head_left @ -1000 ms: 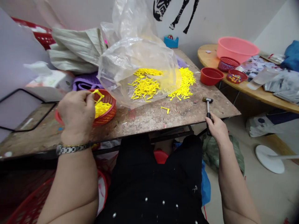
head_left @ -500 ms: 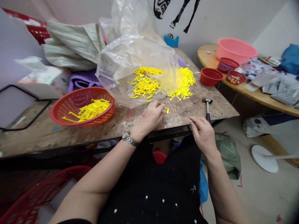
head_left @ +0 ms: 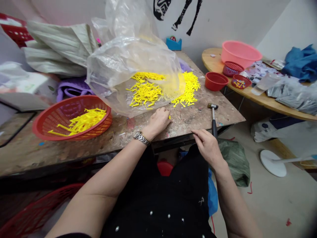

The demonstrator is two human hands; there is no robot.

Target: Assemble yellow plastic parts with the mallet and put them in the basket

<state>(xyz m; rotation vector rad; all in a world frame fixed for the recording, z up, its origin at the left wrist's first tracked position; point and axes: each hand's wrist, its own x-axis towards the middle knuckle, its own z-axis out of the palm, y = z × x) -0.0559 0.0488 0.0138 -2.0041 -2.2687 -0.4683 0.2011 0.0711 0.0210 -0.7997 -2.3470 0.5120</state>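
My left hand (head_left: 158,120) rests on the worn table top (head_left: 193,115) with its fingers pinched on a small yellow plastic piece (head_left: 169,117). It lies just in front of a clear plastic bag (head_left: 131,62) that has yellow pieces (head_left: 145,92) inside. A loose heap of the same yellow pieces (head_left: 189,89) lies to the bag's right. My right hand (head_left: 206,145) is at the table's front edge, its fingers curled by the handle of a small hammer (head_left: 213,117) whose head rests on the table.
A red basket (head_left: 49,115) with yellow pieces stands at the left. A red bowl (head_left: 215,81), a pink basin (head_left: 240,53) and small baskets sit on a round wooden table (head_left: 284,107) to the right. A fan base (head_left: 272,162) is on the floor.
My left hand left the red basket and crossed right to the loose yellow piece in front of the bag. My right hand slid left along the table edge. The view turned slightly right.
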